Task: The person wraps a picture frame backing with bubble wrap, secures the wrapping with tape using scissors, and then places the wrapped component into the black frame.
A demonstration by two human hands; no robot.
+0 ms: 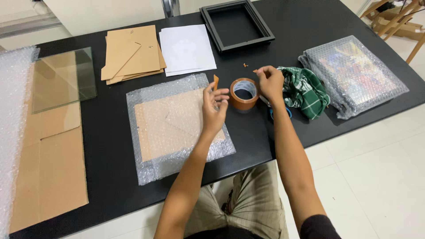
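- The left hand is raised over the right part of a bubble-wrapped flat parcel, fingers half curled, pinching a short strip of brown tape that stands up between thumb and fingertips.
- The roll of brown tape sits upright on its flat side on the black table, just beside the parcel's right edge and between the two hands; the left fingertips are close to or touching its side, and which one I cannot tell.
- The right hand hovers just right of the roll, fingers bunched and mostly closed; a tiny brown bit shows at its fingertips, but whether it is gripped I cannot tell.
- A green checked cloth lies crumpled just right of the right hand, with a blue-handled tool, partly hidden by the wrist, below it.
- Farther right lies a second bubble-wrapped item with a colourful picture inside.
- At the far edge rest an empty black frame, white paper sheets and a stack of brown backing boards.
- To the left, a glass pane lies over flat cardboard, next to a sheet of bubble wrap along the left edge.
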